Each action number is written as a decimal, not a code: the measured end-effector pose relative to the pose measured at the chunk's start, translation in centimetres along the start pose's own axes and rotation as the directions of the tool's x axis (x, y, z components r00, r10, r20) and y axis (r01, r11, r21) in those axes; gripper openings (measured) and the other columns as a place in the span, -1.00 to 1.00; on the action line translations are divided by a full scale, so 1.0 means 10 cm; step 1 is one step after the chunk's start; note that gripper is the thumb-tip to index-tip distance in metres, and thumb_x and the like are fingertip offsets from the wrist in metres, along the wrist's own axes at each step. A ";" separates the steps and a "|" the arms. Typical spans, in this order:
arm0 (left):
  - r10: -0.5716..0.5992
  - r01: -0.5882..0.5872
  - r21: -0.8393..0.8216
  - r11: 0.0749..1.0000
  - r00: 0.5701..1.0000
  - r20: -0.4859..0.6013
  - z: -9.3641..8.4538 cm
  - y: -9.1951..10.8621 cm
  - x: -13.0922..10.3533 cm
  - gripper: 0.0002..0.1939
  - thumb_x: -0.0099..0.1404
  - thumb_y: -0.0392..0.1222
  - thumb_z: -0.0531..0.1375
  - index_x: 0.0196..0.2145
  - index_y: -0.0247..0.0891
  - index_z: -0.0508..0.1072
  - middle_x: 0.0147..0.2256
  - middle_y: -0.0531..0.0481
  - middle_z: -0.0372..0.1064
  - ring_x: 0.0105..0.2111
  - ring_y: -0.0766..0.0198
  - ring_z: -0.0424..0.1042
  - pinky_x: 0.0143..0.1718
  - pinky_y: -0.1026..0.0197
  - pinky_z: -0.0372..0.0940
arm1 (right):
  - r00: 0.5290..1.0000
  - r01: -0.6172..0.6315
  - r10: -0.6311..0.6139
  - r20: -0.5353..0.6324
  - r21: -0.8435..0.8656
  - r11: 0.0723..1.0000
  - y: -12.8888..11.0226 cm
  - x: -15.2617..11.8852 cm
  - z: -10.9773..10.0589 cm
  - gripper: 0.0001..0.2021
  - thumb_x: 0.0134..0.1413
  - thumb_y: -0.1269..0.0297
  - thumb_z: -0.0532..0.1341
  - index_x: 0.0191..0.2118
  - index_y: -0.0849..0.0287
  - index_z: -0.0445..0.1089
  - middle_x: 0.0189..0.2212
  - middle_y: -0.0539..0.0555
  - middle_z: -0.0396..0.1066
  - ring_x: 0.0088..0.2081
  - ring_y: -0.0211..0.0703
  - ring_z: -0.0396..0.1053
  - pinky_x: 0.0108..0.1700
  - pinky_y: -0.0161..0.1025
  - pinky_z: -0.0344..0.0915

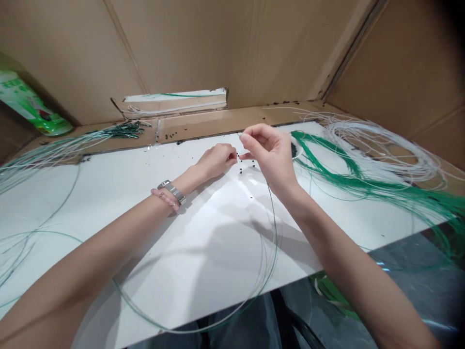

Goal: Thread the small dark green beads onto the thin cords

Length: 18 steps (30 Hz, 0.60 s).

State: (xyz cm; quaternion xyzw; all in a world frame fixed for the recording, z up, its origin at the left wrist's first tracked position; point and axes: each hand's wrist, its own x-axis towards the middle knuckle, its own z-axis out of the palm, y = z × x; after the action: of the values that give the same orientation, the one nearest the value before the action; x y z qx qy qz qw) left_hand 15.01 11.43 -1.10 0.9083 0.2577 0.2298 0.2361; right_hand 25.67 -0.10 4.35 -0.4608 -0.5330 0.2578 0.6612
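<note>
My left hand (219, 160) rests low over the white board, its fingers curled together; whatever is between them is too small or hidden. Just right of it and slightly raised, my right hand (268, 151) pinches thumb against forefinger, with a tiny pale tip showing there. From beneath the right palm hangs a thin green cord (275, 228). Together with a white strand, it loops past the board's front edge and back under my left forearm. Several tiny dark beads (240, 171) lie scattered below the hands. A white bowl (300, 149) of dark beads is partly hidden behind my right hand.
Green cords (378, 183) and coiled white cords (385, 145) spread over the right side of the white board (218, 232). At left lies a bundle of cords with dark beaded ends (127, 129). A green bottle (32, 104) stands by the cardboard wall (203, 43).
</note>
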 end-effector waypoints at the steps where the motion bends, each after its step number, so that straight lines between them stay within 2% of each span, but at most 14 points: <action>1: -0.014 0.014 -0.017 1.000 1.000 -0.012 0.00 0.00 0.00 -0.83 0.15 -0.27 0.12 -0.58 -0.28 0.33 -0.46 -0.04 0.33 -0.46 0.27 0.23 -0.42 0.22 0.03 | 1.000 -0.005 0.005 0.012 0.006 1.000 0.01 0.00 0.00 -0.92 -0.01 0.38 0.21 -0.48 0.18 0.33 -0.50 -0.05 0.31 -0.43 -0.33 0.32 -0.41 -0.36 0.41; 4: -0.069 0.062 -0.093 0.994 0.995 -0.075 0.00 0.01 0.00 -0.86 0.12 -0.27 0.15 -0.58 -0.28 0.35 -0.46 -0.04 0.34 -0.45 0.26 0.24 -0.40 0.21 0.05 | 0.999 -0.010 0.011 0.040 -0.021 1.000 0.04 -0.01 0.00 -0.94 -0.02 0.33 0.23 -0.45 0.19 0.38 -0.49 -0.05 0.36 -0.42 -0.33 0.35 -0.29 -0.32 0.42; 7: -0.116 0.083 -0.222 0.972 0.983 -0.140 -0.06 0.08 -0.03 -0.89 0.14 -0.24 0.14 -0.50 -0.30 0.39 -0.41 -0.05 0.38 -0.41 0.27 0.27 -0.36 0.23 0.12 | 0.998 0.035 -0.031 0.056 -0.078 0.996 0.07 -0.01 0.00 -0.92 -0.03 0.33 0.23 -0.45 0.21 0.38 -0.49 -0.03 0.36 -0.41 -0.31 0.34 -0.30 -0.31 0.40; 10: -0.170 0.096 -0.349 0.932 0.968 -0.186 -0.20 0.20 -0.22 -0.81 0.19 -0.13 0.12 -0.44 -0.31 0.40 -0.41 -0.03 0.37 -0.43 0.33 0.27 -0.38 0.28 0.17 | 0.995 0.082 -0.069 0.077 -0.170 0.982 0.04 -0.05 0.03 -0.91 0.00 0.34 0.20 -0.47 0.21 0.33 -0.49 -0.02 0.33 -0.42 -0.31 0.29 -0.38 -0.35 0.35; 12: -0.258 0.145 -0.471 0.870 0.948 -0.184 -0.30 0.31 -0.44 -0.78 0.19 -0.08 0.13 -0.45 -0.30 0.39 -0.48 0.03 0.31 -0.51 0.39 0.24 -0.46 0.32 0.15 | 0.991 0.095 -0.071 0.113 -0.226 0.970 -0.02 -0.11 0.06 -0.91 0.03 0.36 0.17 -0.46 0.20 0.31 -0.49 -0.03 0.31 -0.42 -0.32 0.28 -0.40 -0.37 0.31; 14: -0.446 0.234 -0.777 0.584 0.892 -0.067 -0.38 0.42 -0.69 -0.79 0.11 -0.08 0.24 -0.47 -0.30 0.40 -0.52 0.08 0.27 -0.53 0.43 0.22 -0.49 0.36 0.14 | 0.984 0.110 -0.068 0.166 -0.262 0.959 -0.09 -0.18 0.10 -0.92 0.04 0.39 0.15 -0.45 0.20 0.28 -0.48 -0.03 0.30 -0.41 -0.32 0.29 -0.42 -0.39 0.28; 15: -0.499 0.244 -0.863 0.443 0.866 -0.011 -0.41 0.48 -0.81 -0.79 0.07 -0.09 0.28 -0.47 -0.30 0.42 -0.51 0.08 0.28 -0.52 0.44 0.24 -0.48 0.38 0.16 | 0.978 0.121 -0.068 0.197 -0.267 0.956 -0.13 -0.22 0.13 -0.92 0.05 0.40 0.14 -0.45 0.20 0.28 -0.47 -0.02 0.31 -0.40 -0.32 0.30 -0.42 -0.40 0.27; 16: -0.526 0.242 -0.910 0.338 0.850 0.031 -0.44 0.53 -0.90 -0.78 0.04 -0.10 0.31 -0.47 -0.31 0.43 -0.51 0.08 0.29 -0.51 0.45 0.25 -0.47 0.40 0.17 | 0.973 0.125 -0.062 0.222 -0.280 0.952 -0.17 -0.26 0.15 -0.92 0.05 0.42 0.13 -0.44 0.19 0.28 -0.46 -0.02 0.32 -0.40 -0.33 0.31 -0.42 -0.41 0.27; 18: -0.529 0.221 -0.950 0.223 0.846 0.073 -0.47 0.62 -1.03 -0.78 0.02 -0.11 0.35 -0.49 -0.32 0.45 -0.51 0.08 0.30 -0.50 0.47 0.26 -0.42 0.42 0.21 | 0.965 0.127 -0.047 0.259 -0.303 0.945 -0.22 -0.34 0.19 -0.93 0.05 0.46 0.13 -0.42 0.19 0.28 -0.43 -0.01 0.36 -0.36 -0.32 0.33 -0.37 -0.41 0.29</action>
State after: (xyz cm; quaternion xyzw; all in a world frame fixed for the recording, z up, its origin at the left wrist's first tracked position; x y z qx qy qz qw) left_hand 6.84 2.25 2.88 0.4707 0.3192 0.3893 0.7246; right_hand 22.54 -3.26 4.67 -0.5008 -0.6659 0.1949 0.5175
